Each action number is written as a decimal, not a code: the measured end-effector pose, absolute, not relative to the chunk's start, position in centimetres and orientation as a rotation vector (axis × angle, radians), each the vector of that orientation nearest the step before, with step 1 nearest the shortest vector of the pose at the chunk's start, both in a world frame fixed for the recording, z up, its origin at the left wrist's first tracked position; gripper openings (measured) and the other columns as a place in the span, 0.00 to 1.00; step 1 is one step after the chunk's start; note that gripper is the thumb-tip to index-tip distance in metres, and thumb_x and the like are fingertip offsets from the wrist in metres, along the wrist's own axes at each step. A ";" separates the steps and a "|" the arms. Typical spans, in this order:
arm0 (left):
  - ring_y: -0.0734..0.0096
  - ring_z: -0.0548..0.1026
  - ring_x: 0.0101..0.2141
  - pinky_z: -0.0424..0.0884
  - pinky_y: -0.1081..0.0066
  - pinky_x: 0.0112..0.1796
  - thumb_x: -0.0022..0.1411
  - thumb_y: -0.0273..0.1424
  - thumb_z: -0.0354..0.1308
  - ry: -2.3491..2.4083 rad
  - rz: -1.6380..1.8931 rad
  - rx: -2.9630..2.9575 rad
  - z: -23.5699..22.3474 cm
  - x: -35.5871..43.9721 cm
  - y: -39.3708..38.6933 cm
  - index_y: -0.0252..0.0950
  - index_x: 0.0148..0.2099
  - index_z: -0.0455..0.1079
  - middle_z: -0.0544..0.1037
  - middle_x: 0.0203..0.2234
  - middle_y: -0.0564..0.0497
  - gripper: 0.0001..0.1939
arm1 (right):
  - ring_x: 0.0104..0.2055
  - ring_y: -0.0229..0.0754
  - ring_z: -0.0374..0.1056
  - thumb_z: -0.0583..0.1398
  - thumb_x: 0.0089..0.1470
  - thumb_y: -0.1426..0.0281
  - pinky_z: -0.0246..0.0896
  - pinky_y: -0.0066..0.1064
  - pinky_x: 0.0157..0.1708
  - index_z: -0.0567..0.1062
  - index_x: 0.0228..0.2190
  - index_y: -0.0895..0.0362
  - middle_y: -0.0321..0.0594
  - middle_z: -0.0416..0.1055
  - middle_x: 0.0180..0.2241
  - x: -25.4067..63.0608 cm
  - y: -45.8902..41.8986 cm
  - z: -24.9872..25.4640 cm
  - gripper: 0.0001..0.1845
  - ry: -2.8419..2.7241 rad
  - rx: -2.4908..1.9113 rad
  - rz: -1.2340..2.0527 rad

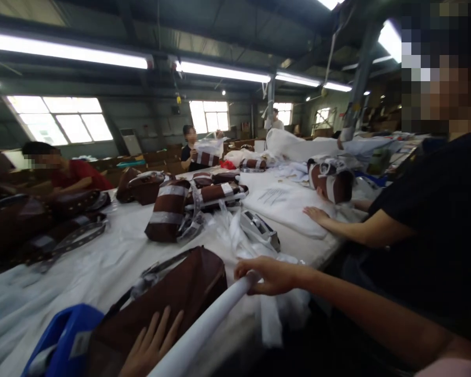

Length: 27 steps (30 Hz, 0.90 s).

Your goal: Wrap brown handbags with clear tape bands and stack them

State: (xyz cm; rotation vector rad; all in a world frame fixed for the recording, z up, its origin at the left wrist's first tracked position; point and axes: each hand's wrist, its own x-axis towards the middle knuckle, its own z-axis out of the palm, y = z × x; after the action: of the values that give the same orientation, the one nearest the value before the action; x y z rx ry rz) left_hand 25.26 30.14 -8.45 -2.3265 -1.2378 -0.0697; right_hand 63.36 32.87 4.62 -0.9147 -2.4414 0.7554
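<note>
Left hand (151,343) and blue tape dispenser (65,340) cut off by bottom edge.

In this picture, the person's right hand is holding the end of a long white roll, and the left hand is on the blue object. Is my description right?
Not quite: the head view shows the left hand on the brown bag, beside the blue object. The right hand is indeed holding the end of the long white roll.

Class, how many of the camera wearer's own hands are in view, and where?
2: the left hand against a brown bag, the right hand at the end of a white roll.
</note>
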 end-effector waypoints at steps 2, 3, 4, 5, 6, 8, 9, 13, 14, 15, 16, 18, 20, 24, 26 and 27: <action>0.51 0.68 0.60 0.71 0.54 0.55 0.59 0.18 0.46 -1.255 -0.116 -2.364 -7.6 25.2 29.4 0.46 0.67 0.62 0.67 0.63 0.44 0.35 | 0.45 0.41 0.71 0.62 0.53 0.76 0.64 0.30 0.47 0.74 0.54 0.49 0.40 0.74 0.46 63.9 31.8 4.5 0.27 -2.566 -0.846 0.616; 0.53 0.69 0.60 0.71 0.56 0.55 0.58 0.16 0.46 -1.262 -0.153 -2.388 -7.0 25.2 29.1 0.45 0.67 0.61 0.67 0.63 0.44 0.37 | 0.45 0.40 0.71 0.60 0.54 0.78 0.64 0.30 0.47 0.75 0.54 0.47 0.40 0.74 0.46 64.1 31.5 4.2 0.27 -2.622 -0.821 0.544; 0.53 0.70 0.59 0.71 0.57 0.55 0.58 0.15 0.46 -1.262 -0.165 -2.424 -6.3 25.4 28.9 0.43 0.67 0.61 0.67 0.63 0.42 0.37 | 0.45 0.40 0.71 0.59 0.55 0.78 0.64 0.30 0.47 0.75 0.54 0.45 0.40 0.74 0.45 64.1 31.3 3.8 0.27 -2.668 -0.808 0.478; 0.54 0.70 0.59 0.71 0.58 0.54 0.58 0.15 0.46 -1.273 -0.157 -2.454 -5.6 25.5 28.9 0.42 0.67 0.61 0.68 0.62 0.41 0.36 | 0.45 0.40 0.71 0.59 0.56 0.78 0.64 0.30 0.46 0.75 0.54 0.44 0.39 0.73 0.46 64.1 31.2 3.2 0.27 -2.705 -0.791 0.422; 0.54 0.70 0.59 0.71 0.58 0.54 0.58 0.15 0.47 -1.285 -0.137 -2.486 -4.9 25.7 29.0 0.41 0.67 0.62 0.68 0.62 0.40 0.35 | 0.44 0.41 0.71 0.59 0.57 0.78 0.65 0.31 0.46 0.75 0.54 0.43 0.39 0.74 0.46 64.0 31.1 2.4 0.26 -2.730 -0.768 0.368; 0.55 0.70 0.59 0.70 0.59 0.55 0.59 0.16 0.48 -1.308 -0.093 -2.540 -3.7 26.0 29.3 0.40 0.67 0.62 0.69 0.62 0.40 0.34 | 0.45 0.42 0.71 0.59 0.59 0.76 0.65 0.33 0.45 0.75 0.55 0.44 0.41 0.75 0.46 63.3 30.8 0.6 0.24 -2.732 -0.714 0.264; 0.56 0.70 0.59 0.70 0.60 0.55 0.61 0.17 0.49 -1.311 -0.074 -2.563 -3.3 26.1 29.4 0.40 0.67 0.61 0.69 0.62 0.40 0.33 | 0.44 0.43 0.70 0.59 0.61 0.74 0.66 0.34 0.45 0.74 0.55 0.46 0.42 0.75 0.46 62.8 30.7 -0.4 0.23 -2.712 -0.691 0.214; 0.56 0.70 0.59 0.71 0.59 0.54 0.64 0.21 0.50 -1.325 -0.033 -2.614 -2.2 26.1 29.4 0.41 0.67 0.60 0.69 0.62 0.40 0.30 | 0.43 0.45 0.69 0.60 0.63 0.69 0.67 0.37 0.45 0.72 0.57 0.52 0.44 0.76 0.43 59.9 30.7 -3.8 0.21 -2.592 -0.696 0.048; 0.56 0.70 0.59 0.71 0.59 0.54 0.65 0.22 0.50 -1.333 -0.033 -2.622 -2.1 26.1 29.4 0.41 0.67 0.60 0.69 0.62 0.40 0.29 | 0.43 0.46 0.69 0.60 0.63 0.69 0.66 0.38 0.45 0.72 0.57 0.52 0.44 0.75 0.44 59.2 31.0 -4.4 0.21 -2.565 -0.707 0.017; 0.56 0.70 0.59 0.71 0.59 0.55 0.65 0.23 0.50 -1.340 -0.033 -2.631 -2.0 26.0 29.4 0.41 0.67 0.60 0.68 0.62 0.41 0.29 | 0.44 0.46 0.68 0.59 0.63 0.69 0.66 0.39 0.47 0.73 0.56 0.52 0.44 0.75 0.45 58.4 31.3 -5.0 0.20 -2.535 -0.719 -0.013; 0.56 0.70 0.59 0.71 0.59 0.55 0.66 0.23 0.50 -1.349 -0.034 -2.640 -1.9 26.0 29.4 0.42 0.68 0.60 0.68 0.62 0.41 0.29 | 0.46 0.47 0.68 0.59 0.63 0.71 0.65 0.40 0.48 0.73 0.55 0.52 0.44 0.75 0.46 57.8 31.6 -5.4 0.19 -2.497 -0.736 -0.039; 0.56 0.69 0.60 0.70 0.59 0.56 0.67 0.25 0.51 -1.372 -0.030 -2.659 -1.5 26.1 29.2 0.42 0.68 0.59 0.67 0.63 0.42 0.29 | 0.48 0.48 0.66 0.57 0.63 0.75 0.63 0.41 0.51 0.75 0.52 0.53 0.44 0.74 0.47 56.5 32.4 -6.1 0.18 -2.404 -0.777 -0.074; 0.54 0.68 0.61 0.70 0.58 0.56 0.68 0.30 0.51 -1.412 -0.037 -2.668 -1.3 26.3 28.9 0.41 0.68 0.59 0.66 0.63 0.41 0.27 | 0.48 0.48 0.65 0.56 0.60 0.79 0.62 0.41 0.52 0.78 0.47 0.55 0.45 0.73 0.45 55.4 33.0 -6.4 0.17 -2.304 -0.839 -0.093; 0.45 0.63 0.63 0.66 0.50 0.59 0.63 0.47 0.58 -1.504 -0.137 -2.633 -1.8 27.1 27.8 0.37 0.69 0.57 0.62 0.65 0.36 0.37 | 0.44 0.48 0.65 0.56 0.57 0.81 0.61 0.40 0.47 0.78 0.41 0.57 0.44 0.73 0.40 53.6 33.7 -6.7 0.15 -2.216 -0.977 -0.156; 0.43 0.61 0.64 0.65 0.48 0.59 0.62 0.44 0.61 -1.529 -0.185 -2.580 -2.6 27.4 27.3 0.37 0.70 0.56 0.60 0.66 0.36 0.38 | 0.42 0.49 0.64 0.55 0.57 0.81 0.60 0.40 0.44 0.77 0.40 0.57 0.44 0.72 0.38 53.1 33.8 -7.0 0.14 -2.213 -1.021 -0.208; 0.43 0.61 0.64 0.65 0.48 0.59 0.62 0.40 0.62 -1.538 -0.206 -2.550 -3.1 27.5 27.1 0.38 0.69 0.56 0.60 0.67 0.37 0.37 | 0.42 0.49 0.64 0.55 0.58 0.81 0.60 0.40 0.44 0.77 0.39 0.57 0.44 0.72 0.37 53.0 33.9 -7.2 0.14 -2.213 -1.032 -0.229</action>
State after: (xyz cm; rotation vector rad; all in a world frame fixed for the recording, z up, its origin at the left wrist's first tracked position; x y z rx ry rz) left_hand 27.53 27.06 -3.06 -2.5497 -1.5384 -0.2058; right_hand 53.02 33.85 -7.24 -1.0317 -2.2131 -0.2287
